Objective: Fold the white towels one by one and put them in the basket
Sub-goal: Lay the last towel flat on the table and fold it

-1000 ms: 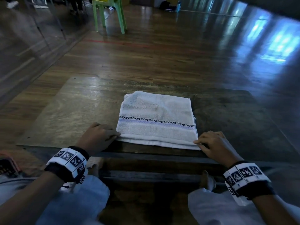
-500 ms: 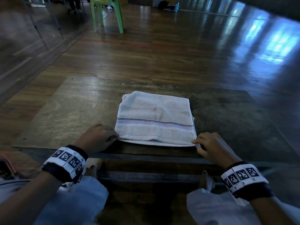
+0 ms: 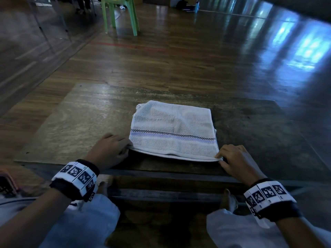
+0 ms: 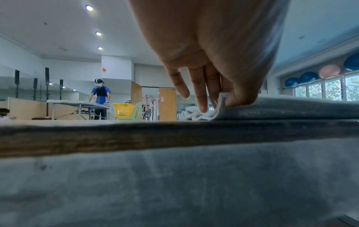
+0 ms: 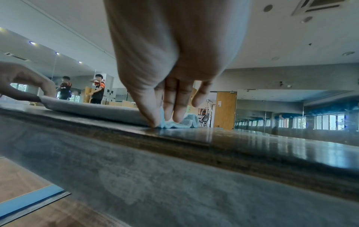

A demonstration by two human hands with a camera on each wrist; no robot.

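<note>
A white towel (image 3: pixel 172 133) with a checkered and lilac stripe lies folded on the low wooden table (image 3: pixel 80 122). My left hand (image 3: pixel 114 149) pinches its near left corner, thumb and fingers on the edge, as the left wrist view shows at the towel (image 4: pixel 272 107) under my left hand (image 4: pixel 223 98). My right hand (image 3: pixel 231 158) pinches the near right corner; the right wrist view shows the fingers of my right hand (image 5: pixel 165 116) closed on the towel (image 5: pixel 97 113). The near edge is slightly raised off the table. No basket for the towels is clearly in view.
The table's near edge (image 3: pixel 161 176) is just before my knees. A green plastic chair (image 3: pixel 121 13) stands far back on the wooden floor. A dark mesh object (image 3: pixel 7 185) shows at the left edge. A person at a table and a yellow basket (image 4: pixel 123 109) stand far off.
Both hands have closed on the towel's near corners and lifted the near edge a little; the towel shifted slightly away from me.
</note>
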